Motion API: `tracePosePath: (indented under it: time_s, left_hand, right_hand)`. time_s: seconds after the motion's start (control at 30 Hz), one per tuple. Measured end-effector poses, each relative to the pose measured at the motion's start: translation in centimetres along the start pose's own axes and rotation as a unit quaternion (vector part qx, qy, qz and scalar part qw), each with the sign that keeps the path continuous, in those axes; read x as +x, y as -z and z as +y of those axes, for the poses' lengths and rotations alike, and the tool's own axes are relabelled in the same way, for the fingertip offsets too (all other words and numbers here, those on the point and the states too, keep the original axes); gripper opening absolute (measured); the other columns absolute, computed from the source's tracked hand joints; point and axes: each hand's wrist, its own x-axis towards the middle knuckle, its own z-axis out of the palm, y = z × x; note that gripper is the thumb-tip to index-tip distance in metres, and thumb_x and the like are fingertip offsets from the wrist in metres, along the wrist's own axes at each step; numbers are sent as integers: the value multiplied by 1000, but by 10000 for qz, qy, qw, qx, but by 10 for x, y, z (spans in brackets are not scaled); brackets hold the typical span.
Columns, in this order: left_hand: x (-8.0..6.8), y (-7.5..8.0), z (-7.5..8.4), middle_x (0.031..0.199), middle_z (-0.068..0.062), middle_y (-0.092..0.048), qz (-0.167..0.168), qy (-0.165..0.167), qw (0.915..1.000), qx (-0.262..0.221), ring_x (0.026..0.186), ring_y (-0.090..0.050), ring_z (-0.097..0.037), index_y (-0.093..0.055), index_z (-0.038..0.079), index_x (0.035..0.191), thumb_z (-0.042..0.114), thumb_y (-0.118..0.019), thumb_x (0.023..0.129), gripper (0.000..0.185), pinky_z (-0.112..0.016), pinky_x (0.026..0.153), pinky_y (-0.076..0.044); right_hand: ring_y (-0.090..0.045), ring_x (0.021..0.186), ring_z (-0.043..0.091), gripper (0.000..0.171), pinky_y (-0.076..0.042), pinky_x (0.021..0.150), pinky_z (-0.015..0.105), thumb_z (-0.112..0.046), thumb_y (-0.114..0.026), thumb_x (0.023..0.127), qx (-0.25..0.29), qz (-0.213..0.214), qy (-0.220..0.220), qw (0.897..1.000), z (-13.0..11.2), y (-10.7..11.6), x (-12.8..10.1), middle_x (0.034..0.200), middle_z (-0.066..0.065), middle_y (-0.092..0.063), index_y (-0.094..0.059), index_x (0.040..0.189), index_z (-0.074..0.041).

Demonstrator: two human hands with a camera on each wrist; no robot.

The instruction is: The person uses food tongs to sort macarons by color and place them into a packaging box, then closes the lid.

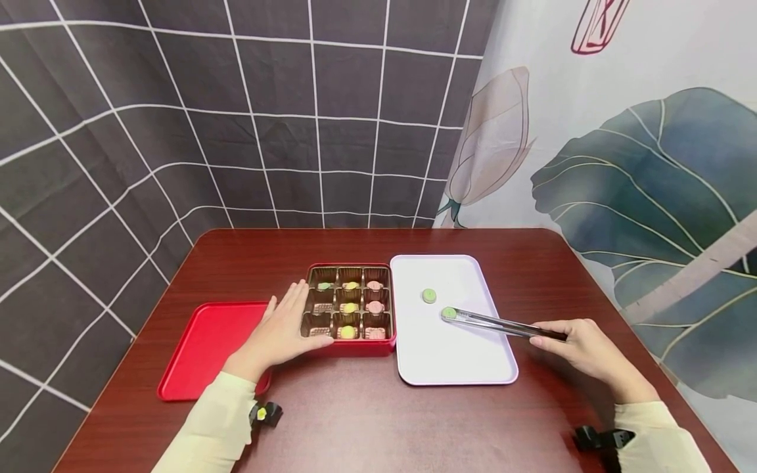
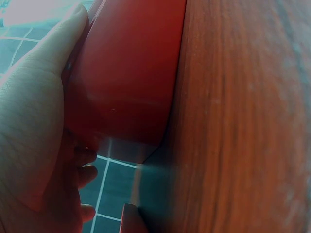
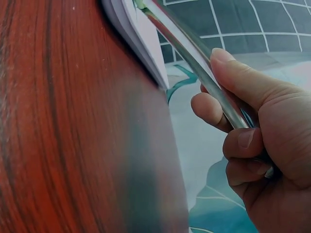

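Note:
A red box [image 1: 355, 347] with a brown nine-cell insert holds small sweets in green, yellow and pink. My left hand [image 1: 284, 327] rests flat against its left side, fingers straight; the left wrist view shows the palm [image 2: 34, 121] against the red wall [image 2: 126, 73]. My right hand [image 1: 582, 348] grips metal tongs [image 1: 503, 324] whose tips close on a green sweet [image 1: 449, 313] over the white tray [image 1: 455, 368]. A second green sweet [image 1: 428, 295] lies on the tray. In the right wrist view the fingers [image 3: 243, 141] curl round the tongs [image 3: 194, 63].
The red lid [image 1: 201, 348] lies left of the box on the dark wooden table [image 1: 367, 420]. A checked curtain and a leaf-print curtain hang behind. The table's right edge runs close to my right arm.

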Motion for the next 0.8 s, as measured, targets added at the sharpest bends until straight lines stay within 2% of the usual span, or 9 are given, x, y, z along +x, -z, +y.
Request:
tracePosePath:
  time_s: [0.17,0.47,0.8]
  left_hand:
    - [-2,-1,0,160,-12,-15,-15,41,10000,-26,147,-9,-28,-14,6,154,74,-63,72,118,-58,114,-7]
    - [-3,-1,0,160,-11,-15,-17,82,9999,-70,147,-9,-29,-14,7,154,73,-65,71,118,-59,113,-8]
    - [-2,0,1,160,-11,-15,-10,47,10000,-62,147,-9,-28,-14,7,154,76,-62,70,119,-58,114,-7]
  right_hand:
    - [-59,71,3,28,-47,58,17,-25,-81,78,98,-26,-6,9999,-4,1,5,87,-4,-73,-76,103,-11]
    - [-53,64,8,29,-41,48,23,-30,-79,80,240,-138,-111,9996,-13,5,15,84,-8,-72,-75,105,-14]
    - [-56,64,8,28,-45,51,23,-26,-79,80,316,-81,-24,9995,-25,11,23,82,-10,-71,-75,105,-14]
